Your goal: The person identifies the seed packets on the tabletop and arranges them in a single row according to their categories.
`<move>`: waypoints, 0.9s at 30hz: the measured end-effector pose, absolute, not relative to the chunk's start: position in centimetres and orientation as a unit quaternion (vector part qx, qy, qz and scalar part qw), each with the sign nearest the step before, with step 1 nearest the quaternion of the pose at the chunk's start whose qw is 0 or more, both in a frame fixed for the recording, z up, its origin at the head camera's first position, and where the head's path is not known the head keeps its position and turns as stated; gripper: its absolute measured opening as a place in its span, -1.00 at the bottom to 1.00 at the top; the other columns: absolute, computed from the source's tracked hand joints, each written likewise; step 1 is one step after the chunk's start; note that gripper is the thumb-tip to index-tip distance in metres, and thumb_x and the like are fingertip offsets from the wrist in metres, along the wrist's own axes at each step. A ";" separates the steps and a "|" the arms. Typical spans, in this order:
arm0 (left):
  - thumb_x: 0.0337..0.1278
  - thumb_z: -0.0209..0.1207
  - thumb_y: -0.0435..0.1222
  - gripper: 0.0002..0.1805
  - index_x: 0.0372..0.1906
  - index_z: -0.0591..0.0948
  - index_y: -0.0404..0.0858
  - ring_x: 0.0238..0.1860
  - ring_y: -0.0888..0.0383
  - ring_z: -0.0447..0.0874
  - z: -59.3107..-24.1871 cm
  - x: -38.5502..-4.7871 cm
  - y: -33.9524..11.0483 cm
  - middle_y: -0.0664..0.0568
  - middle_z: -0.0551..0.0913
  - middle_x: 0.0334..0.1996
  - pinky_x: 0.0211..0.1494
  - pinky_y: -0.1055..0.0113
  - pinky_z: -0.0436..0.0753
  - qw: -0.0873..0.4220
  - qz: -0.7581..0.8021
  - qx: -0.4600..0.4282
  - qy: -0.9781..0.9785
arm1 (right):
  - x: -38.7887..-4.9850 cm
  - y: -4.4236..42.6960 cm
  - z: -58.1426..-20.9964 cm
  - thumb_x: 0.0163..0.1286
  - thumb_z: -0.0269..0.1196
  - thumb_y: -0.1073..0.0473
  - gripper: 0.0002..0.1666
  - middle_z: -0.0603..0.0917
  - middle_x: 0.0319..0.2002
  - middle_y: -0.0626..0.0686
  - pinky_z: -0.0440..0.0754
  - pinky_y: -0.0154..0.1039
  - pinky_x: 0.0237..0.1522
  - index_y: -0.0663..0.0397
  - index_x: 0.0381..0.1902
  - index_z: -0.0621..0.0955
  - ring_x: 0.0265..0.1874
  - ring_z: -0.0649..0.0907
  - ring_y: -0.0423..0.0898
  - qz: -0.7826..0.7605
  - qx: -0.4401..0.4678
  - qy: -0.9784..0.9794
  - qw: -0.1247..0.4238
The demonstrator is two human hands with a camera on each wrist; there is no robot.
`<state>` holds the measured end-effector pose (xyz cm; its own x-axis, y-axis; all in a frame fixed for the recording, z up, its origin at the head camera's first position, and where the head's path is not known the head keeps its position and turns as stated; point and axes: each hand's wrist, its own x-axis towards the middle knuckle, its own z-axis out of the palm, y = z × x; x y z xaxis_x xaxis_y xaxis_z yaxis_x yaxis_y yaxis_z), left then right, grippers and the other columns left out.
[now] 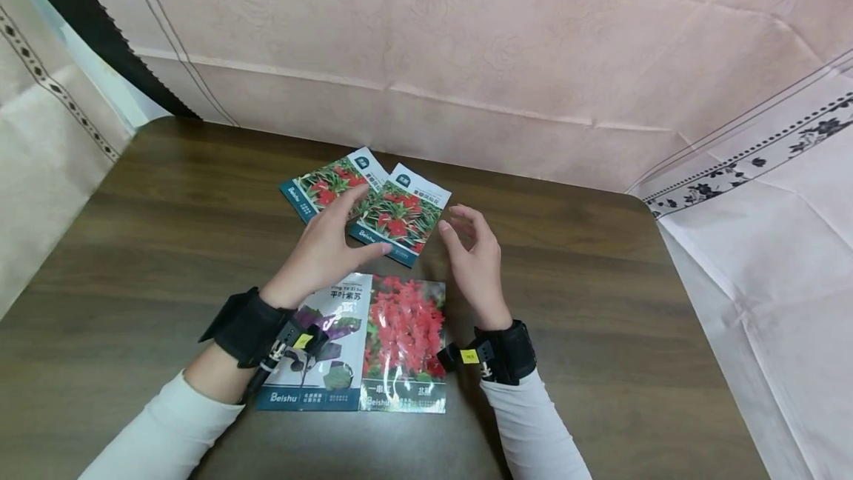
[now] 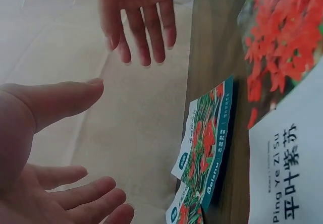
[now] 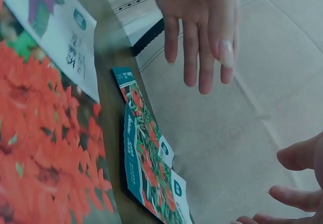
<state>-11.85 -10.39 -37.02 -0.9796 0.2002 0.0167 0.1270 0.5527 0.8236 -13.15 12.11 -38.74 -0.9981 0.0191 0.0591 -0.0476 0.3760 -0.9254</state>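
Two small seed packets with red flowers and blue-green bottom bands lie overlapping toward the back of the table. The right-hand seed packet [image 1: 403,217] partly covers the left one [image 1: 323,182]. My left hand [image 1: 323,247] hovers over their near left side, thumb and fingers spread, holding nothing. Just right of the pair is my right hand [image 1: 476,265], its fingers loosely bent and nothing in its grasp. Closer to me, a larger purple-leaf seed packet [image 1: 343,372] and a red-flower seed packet [image 1: 405,324] lie side by side. My left wrist hides part of the purple-leaf packet.
The brown wooden table [image 1: 586,361] has its back edge behind the small packets. A pale cloth [image 1: 426,35] hangs beyond that edge, with patterned borders at both sides. Each wrist wears a black strap [image 1: 256,328] with a small camera.
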 end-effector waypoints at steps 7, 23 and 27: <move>0.10 0.34 -0.14 -0.08 0.50 0.11 -0.14 0.45 -0.16 0.20 -37.8 -12.7 -10.7 -0.14 0.23 0.46 0.39 -0.18 0.32 0.050 0.485 0.071 0.870 | -13.9 11.5 -39.1 0.43 0.18 0.01 -0.49 0.36 0.40 -0.03 0.36 0.07 0.36 -0.01 0.29 0.46 0.35 0.43 0.03 0.596 -0.026 -0.802 -0.008; 0.06 0.36 -0.12 -0.07 0.48 0.14 -0.17 0.36 -0.19 0.33 -39.7 -13.4 -11.0 -0.21 0.28 0.41 0.32 -0.17 0.40 0.087 0.480 0.052 0.872 | -14.3 12.0 -41.1 0.47 0.12 0.06 -0.50 0.44 0.32 0.09 0.38 0.06 0.36 0.08 0.31 0.43 0.32 0.43 0.02 0.626 -0.041 -0.777 -0.049; 0.06 0.36 -0.09 -0.08 0.48 0.16 -0.16 0.33 -0.20 0.35 -39.9 -13.5 -11.2 -0.25 0.34 0.35 0.30 -0.17 0.41 0.097 0.471 0.043 0.875 | -14.4 11.7 -41.4 0.48 0.11 0.04 -0.47 0.43 0.35 0.10 0.38 0.04 0.36 0.07 0.33 0.41 0.33 0.42 0.02 0.627 -0.039 -0.775 -0.065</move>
<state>-13.54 -11.17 -39.94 -0.9774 0.1675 -0.1291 -0.0156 0.5516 0.8340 -14.44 11.75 -41.43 -0.9884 -0.0206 -0.1504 0.1428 0.2099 -0.9672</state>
